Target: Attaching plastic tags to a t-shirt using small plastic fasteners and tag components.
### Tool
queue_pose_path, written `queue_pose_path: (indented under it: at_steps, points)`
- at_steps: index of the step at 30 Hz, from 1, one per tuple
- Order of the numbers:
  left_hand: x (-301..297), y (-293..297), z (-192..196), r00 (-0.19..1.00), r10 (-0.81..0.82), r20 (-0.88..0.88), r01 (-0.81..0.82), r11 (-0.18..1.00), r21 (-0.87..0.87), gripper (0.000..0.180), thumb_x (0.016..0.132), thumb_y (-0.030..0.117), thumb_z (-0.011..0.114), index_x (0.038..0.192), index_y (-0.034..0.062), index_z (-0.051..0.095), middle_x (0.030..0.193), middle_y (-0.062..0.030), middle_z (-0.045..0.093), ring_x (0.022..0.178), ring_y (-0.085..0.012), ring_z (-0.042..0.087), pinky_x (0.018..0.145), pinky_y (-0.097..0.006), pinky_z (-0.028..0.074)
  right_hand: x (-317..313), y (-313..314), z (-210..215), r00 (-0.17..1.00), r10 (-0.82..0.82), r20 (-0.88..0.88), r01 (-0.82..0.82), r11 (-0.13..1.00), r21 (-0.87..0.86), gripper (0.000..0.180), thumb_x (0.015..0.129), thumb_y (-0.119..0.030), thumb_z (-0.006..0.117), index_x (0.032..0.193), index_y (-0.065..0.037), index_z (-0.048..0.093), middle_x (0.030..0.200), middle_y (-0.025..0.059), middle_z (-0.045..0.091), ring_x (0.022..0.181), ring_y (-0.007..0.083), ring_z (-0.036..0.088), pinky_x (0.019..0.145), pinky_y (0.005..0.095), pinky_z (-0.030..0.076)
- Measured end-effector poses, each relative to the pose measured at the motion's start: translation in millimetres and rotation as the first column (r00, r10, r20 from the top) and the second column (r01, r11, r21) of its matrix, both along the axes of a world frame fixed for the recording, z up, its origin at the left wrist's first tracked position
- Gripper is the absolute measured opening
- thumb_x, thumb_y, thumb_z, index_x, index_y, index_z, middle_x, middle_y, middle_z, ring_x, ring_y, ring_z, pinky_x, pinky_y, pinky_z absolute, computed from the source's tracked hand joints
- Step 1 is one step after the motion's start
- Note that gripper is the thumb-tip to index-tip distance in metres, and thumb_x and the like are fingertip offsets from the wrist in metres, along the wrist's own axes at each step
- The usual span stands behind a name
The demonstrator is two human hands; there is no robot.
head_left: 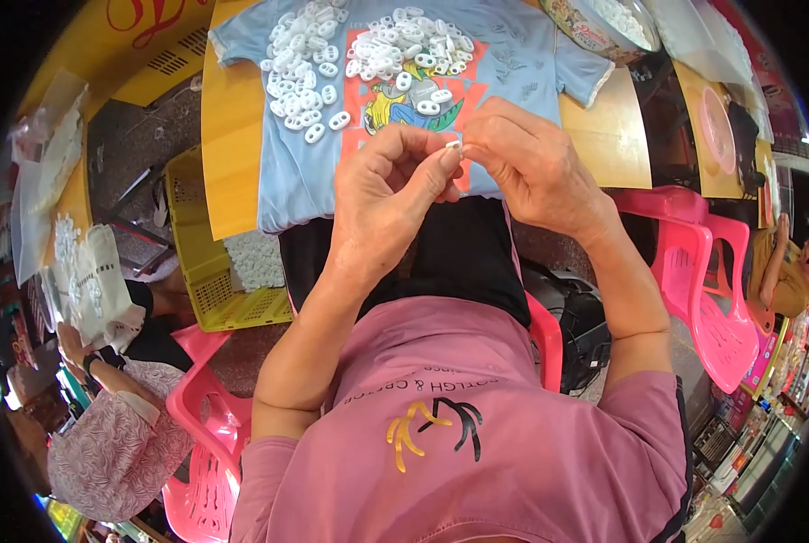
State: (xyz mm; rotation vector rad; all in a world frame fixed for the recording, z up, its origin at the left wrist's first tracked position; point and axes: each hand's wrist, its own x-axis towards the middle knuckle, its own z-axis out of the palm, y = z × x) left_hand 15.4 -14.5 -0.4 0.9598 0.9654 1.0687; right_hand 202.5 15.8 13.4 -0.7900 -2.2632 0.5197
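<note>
My left hand [382, 195] is closed, thumb and fingers pinching a small white plastic piece [453, 145] over the near edge of the shirt. Close against it, my right hand [536, 167] is also closed, its fingertips meeting at the piece; what they grip is hidden. Beneath lies a light blue T-shirt [296, 185] with a red and yellow print, spread on the table. On it are two heaps of white oval plastic pieces with two holes: a left heap [300, 63] and a right heap [409, 45]. A few loose ovals [339, 119] lie nearer my hands.
A printed tub [578, 27] with white pieces stands at the far right of the wooden table [233, 154]. A yellow crate [196, 244] holds more pieces on the floor at left. Pink chairs [685, 262] flank me. A co-worker's hand [74, 346] is at the left.
</note>
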Motion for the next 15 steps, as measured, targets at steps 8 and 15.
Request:
queue_pose_path:
  at_steps: [8,15]
  points:
    - [-7,0,-26,1.000,-0.019,-0.001,0.019,1.000,0.022,0.013,0.092,0.009,0.065,0.095,-0.0026,0.061,0.080,-0.0074,0.067,0.070,-0.0105,0.064,0.064,-0.023,0.052,-9,-4,-21,0.998,-0.038,-0.052,0.028,0.982,-0.185,0.004,0.088,-0.001,0.061,0.089,0.002,0.058,0.080,0.0118,0.057,0.072,0.0278,0.058,0.062,0.0332,0.047]
    - [-21,3,-33,0.997,0.059,0.042,-0.057,0.998,-0.033,0.014,0.092,0.010,0.064,0.097,-0.0037,0.061,0.083,-0.0092,0.066,0.071,-0.0129,0.065,0.065,-0.024,0.052,-10,27,-21,0.999,-0.012,-0.045,0.007,0.992,-0.124,0.009,0.088,-0.005,0.062,0.095,0.002,0.063,0.081,0.0116,0.060,0.072,0.0243,0.060,0.064,0.0322,0.048]
